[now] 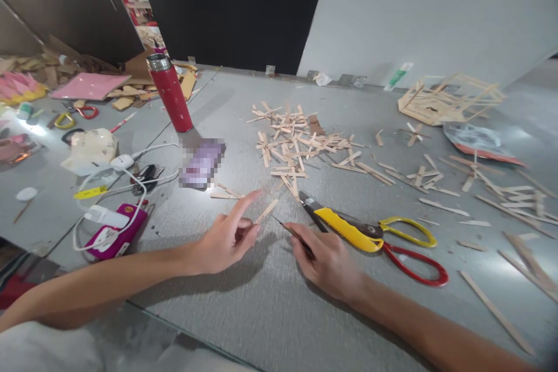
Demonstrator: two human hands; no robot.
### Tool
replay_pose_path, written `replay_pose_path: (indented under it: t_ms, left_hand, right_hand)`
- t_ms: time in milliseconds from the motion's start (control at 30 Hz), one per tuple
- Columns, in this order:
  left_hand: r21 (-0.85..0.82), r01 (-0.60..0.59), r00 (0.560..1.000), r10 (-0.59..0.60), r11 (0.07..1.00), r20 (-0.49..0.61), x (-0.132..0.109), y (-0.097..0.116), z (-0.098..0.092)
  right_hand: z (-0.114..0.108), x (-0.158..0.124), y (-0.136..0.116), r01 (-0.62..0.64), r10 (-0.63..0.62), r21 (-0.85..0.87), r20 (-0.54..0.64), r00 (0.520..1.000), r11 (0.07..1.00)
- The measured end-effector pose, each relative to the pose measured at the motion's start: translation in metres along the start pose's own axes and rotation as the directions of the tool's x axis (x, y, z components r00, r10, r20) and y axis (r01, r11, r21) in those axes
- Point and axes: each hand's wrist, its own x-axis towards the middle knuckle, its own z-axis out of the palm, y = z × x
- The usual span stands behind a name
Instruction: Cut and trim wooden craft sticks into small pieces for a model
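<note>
Keeping the stick [267, 211] steady matters most here: its far end juts out unsupported beyond the left hand [226, 238], so a short overhang and a firm pinch would likely stop it tipping under the tool [291, 230]. Light, small strokes from the right hand [326, 258] seem wise, with the fine tip turned away from the left thumb and the raised forefinger. Resting both wrists on the table [270, 325] would probably calm any shake, since stick and tip are close together and a small slip could reach skin.

The left hand is partly curled. Its thumb and a bent finger pinch the near end of the stick, while the forefinger stretches forward, apparently off the wood; the other fingers fold under and are hard to make out. The right hand is closed around the thin dark tool, palm down, with the tip pointing toward the stick. Whether tip and stick touch, I cannot tell.

The stick is in front of the person, between the two hands and on the near side of the pile [300, 133] of sticks. The shears [349, 229] lie just beyond the right hand, handles pointing to the right, blades toward the pile.
</note>
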Motion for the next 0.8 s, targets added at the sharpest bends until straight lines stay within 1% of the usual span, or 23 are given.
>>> replay_pose_path:
  t_ms: [67, 200, 267, 300, 333, 367, 400, 433, 467, 500, 533, 567, 600, 633, 800]
  left_hand:
    - [-0.007, -0.014, 1.0, 0.014, 1.0, -0.005, 0.0, -0.001, 0.0]
    - [-0.006, -0.091, 0.996, 0.091, 0.996, -0.013, 0.001, -0.005, 0.002]
    - [0.079, -0.143, 0.988, 0.147, 0.987, -0.047, 0.001, -0.007, 0.003]
    - [0.162, -0.187, 0.976, 0.202, 0.969, -0.085, 0.001, -0.008, 0.003]
    - [0.274, -0.248, 0.948, 0.291, 0.929, -0.128, 0.001, -0.009, 0.002]
    - [0.408, -0.313, 0.901, 0.404, 0.858, -0.159, 0.002, -0.009, 0.001]
    - [0.547, -0.364, 0.832, 0.527, 0.754, -0.172, 0.002, -0.01, -0.001]
    - [0.674, -0.403, 0.746, 0.649, 0.62, -0.151, 0.003, -0.009, -0.003]
    - [0.772, -0.411, 0.661, 0.741, 0.486, -0.115, 0.004, -0.009, -0.006]
    - [0.84, -0.396, 0.581, 0.809, 0.371, -0.084, 0.005, -0.007, -0.009]
    - [0.878, -0.386, 0.502, 0.863, 0.283, -0.057, 0.006, -0.006, -0.013]
    - [0.897, -0.375, 0.46, 0.887, 0.235, -0.04, 0.007, -0.005, -0.015]
    - [0.907, -0.369, 0.432, 0.901, 0.204, -0.027, 0.008, -0.003, -0.018]
    - [0.911, -0.368, 0.417, 0.909, 0.185, -0.016, 0.008, -0.002, -0.02]
    - [0.924, -0.365, 0.388, 0.921, 0.112, 0.042, 0.005, 0.004, -0.022]
  right_hand:
    - [-0.001, 0.001, 0.0, 0.007, -0.007, 0.004, -0.001, 1.0, 1.0]
    - [0.001, -0.001, 0.001, 0.018, -0.018, 0.006, -0.013, 1.0, 1.0]
    - [0.002, -0.002, 0.002, 0.023, -0.023, 0.003, -0.017, 1.0, 1.0]
    - [0.003, -0.002, 0.002, 0.026, -0.026, 0.002, -0.018, 0.999, 1.0]
    - [0.004, -0.002, 0.002, 0.029, -0.029, -0.001, -0.019, 0.999, 1.0]
    - [0.004, -0.003, 0.003, 0.03, -0.03, -0.003, -0.019, 0.999, 1.0]
    - [0.004, -0.003, 0.003, 0.031, -0.031, -0.006, -0.018, 0.999, 0.999]
    - [0.004, -0.003, 0.003, 0.031, -0.032, -0.009, -0.018, 0.999, 0.999]
    - [0.004, -0.003, 0.003, 0.031, -0.031, -0.011, -0.019, 0.999, 0.999]
    - [0.004, -0.003, 0.003, 0.031, -0.032, -0.013, -0.021, 0.999, 0.999]
    - [0.004, -0.003, 0.003, 0.031, -0.032, -0.013, -0.022, 0.999, 0.999]
    - [0.004, -0.003, 0.003, 0.032, -0.033, -0.012, -0.023, 0.999, 0.999]
    - [0.004, -0.004, 0.003, 0.035, -0.035, -0.01, -0.021, 0.999, 0.999]
    - [0.004, -0.004, 0.002, 0.038, -0.038, -0.008, -0.018, 0.999, 0.999]
    - [0.003, -0.002, 0.002, 0.034, -0.034, -0.009, 0.003, 0.999, 0.999]
